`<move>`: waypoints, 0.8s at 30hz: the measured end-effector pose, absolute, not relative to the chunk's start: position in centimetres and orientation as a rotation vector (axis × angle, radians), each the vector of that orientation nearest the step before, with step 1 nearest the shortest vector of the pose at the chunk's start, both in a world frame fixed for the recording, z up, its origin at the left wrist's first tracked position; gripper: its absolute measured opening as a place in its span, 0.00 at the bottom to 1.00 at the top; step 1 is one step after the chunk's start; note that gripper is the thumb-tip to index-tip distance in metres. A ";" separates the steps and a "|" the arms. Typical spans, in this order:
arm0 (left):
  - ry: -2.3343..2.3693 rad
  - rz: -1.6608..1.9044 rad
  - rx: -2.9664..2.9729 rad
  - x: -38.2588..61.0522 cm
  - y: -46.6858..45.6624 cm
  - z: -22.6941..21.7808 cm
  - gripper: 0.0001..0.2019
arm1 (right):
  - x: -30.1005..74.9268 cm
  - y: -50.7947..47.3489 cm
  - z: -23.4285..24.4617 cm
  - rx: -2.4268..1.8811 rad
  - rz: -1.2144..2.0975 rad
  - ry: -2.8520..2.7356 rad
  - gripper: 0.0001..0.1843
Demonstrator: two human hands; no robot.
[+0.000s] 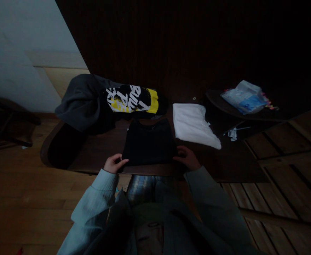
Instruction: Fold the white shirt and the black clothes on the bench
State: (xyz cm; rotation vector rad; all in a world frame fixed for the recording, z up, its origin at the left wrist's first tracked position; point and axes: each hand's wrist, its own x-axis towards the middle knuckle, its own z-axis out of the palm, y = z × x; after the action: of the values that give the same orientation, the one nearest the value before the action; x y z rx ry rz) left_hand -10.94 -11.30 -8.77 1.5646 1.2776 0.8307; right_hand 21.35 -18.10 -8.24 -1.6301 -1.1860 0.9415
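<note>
A folded black garment (148, 142) lies on the dark wooden table (97, 152) straight in front of me. My left hand (114, 163) pinches its near left corner, thumb on top of the cloth. My right hand (187, 157) rests with curled fingers on its near right corner. Both arms wear light blue sleeves.
A folded white cloth (194, 124) lies to the right of the black garment. A grey garment (82, 101) and a black one with yellow and white lettering (132, 99) are piled at the back left. A plastic bag (244, 96) sits on a round surface at the right. Wooden floor surrounds the table.
</note>
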 end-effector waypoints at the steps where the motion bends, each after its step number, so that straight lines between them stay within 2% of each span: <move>1: 1.286 0.857 1.532 -10.9 -11.3 -8.9 0.18 | 21.5 -18.1 -8.1 -1.619 0.952 -1.168 0.24; 7: 1.239 0.789 1.472 -10.9 -11.4 -7.9 0.20 | 21.9 -18.2 -7.4 -1.643 1.010 -1.143 0.27; 10: 1.213 0.756 1.334 -10.8 -10.4 -7.1 0.23 | 22.0 -17.8 -7.0 -1.635 1.069 -1.099 0.24; 17: 1.229 1.011 1.076 -8.6 -7.7 -7.9 0.31 | 20.7 -15.0 -8.2 -1.618 1.012 -0.921 0.25; 24: 1.219 1.249 1.111 -8.4 -8.5 -9.4 0.27 | 20.2 -14.7 -9.7 -1.533 0.893 -0.955 0.26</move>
State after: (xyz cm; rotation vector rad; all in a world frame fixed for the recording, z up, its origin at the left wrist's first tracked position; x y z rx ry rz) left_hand -8.42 -8.54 -9.40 1.1110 1.2191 1.2494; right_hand 20.17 -14.69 -9.71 -1.5328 -0.9546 0.8930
